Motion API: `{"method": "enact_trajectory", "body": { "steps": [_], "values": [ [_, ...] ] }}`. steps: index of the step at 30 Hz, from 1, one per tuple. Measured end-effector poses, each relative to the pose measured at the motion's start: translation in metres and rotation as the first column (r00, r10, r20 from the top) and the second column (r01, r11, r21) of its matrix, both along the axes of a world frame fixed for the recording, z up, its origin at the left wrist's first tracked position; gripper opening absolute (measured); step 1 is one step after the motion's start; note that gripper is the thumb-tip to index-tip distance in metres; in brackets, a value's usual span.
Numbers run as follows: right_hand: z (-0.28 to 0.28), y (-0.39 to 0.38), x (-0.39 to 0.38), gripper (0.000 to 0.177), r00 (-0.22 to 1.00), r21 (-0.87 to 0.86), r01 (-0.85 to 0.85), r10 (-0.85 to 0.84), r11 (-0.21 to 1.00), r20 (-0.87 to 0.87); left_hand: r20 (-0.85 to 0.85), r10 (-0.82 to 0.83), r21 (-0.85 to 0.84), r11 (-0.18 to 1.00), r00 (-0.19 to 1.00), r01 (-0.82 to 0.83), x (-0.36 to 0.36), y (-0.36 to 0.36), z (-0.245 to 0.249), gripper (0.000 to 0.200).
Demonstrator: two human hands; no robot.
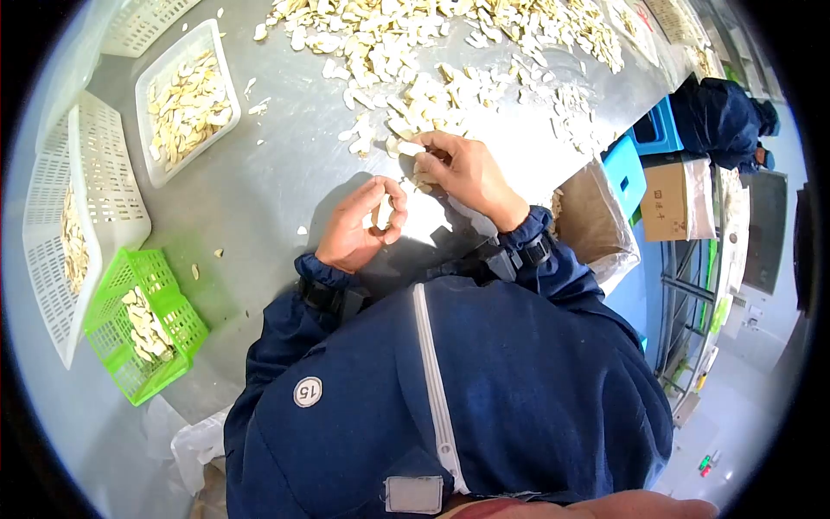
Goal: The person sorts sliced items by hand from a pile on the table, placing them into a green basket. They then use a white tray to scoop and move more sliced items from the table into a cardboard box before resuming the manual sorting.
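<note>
Pale, thin dried slices [380, 52] lie in a broad heap on the metal table, the nearest ones just beyond my hands. My right hand [474, 177] is at the heap's near edge, thumb and forefinger pinching a pale slice [411, 149]. My left hand [359, 227] is held lower and to the left, palm turned inward. Its fingers are curled around a few pale slices [383, 212], partly hidden by the fingers. A few more slices [424, 180] show beneath my right hand.
At left are a white tray [226, 65] of slices, a white perforated basket [112, 173] and a green basket [186, 324], both holding slices. To the right are a lined box [596, 221], a blue stool [624, 173], a cardboard carton [666, 201] and another person's dark sleeve [718, 117].
</note>
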State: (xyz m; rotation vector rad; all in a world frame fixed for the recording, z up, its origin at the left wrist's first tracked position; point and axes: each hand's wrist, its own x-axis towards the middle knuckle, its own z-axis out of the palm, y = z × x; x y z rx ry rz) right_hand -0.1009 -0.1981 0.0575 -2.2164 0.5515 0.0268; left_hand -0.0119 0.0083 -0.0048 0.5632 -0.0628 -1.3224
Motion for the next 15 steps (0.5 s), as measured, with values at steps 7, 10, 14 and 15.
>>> {"method": "enact_trajectory", "body": {
  "steps": [7, 10, 14, 15],
  "values": [
    [0.013, -0.003, -0.018, 0.022, 0.990, 0.236, -0.079, 0.049, 0.969, 0.132, -0.070, 0.049, 0.112, 0.993, 0.996, -0.041, -0.003, -0.006, 0.015, 0.032],
    [-0.004, -0.015, -0.022, 0.021, 0.977, -0.192, -0.178, 0.197, 0.965, 0.084, -0.033, 0.025, 0.062, 0.998, 0.999, -0.023, -0.001, -0.003, 0.004, 0.028],
    [-0.015, -0.024, -0.014, 0.014, 0.975, -0.512, -0.024, 0.134, 0.859, 0.178, 0.007, -0.007, 0.024, 1.000, 1.000, 0.007, 0.000, 0.001, -0.001, 0.020],
    [-0.007, -0.021, -0.007, 0.016, 0.980, -0.509, -0.021, 0.117, 0.861, 0.159, 0.002, -0.012, 0.017, 1.000, 1.000, 0.012, 0.000, 0.000, 0.000, 0.019]
  ]
}}
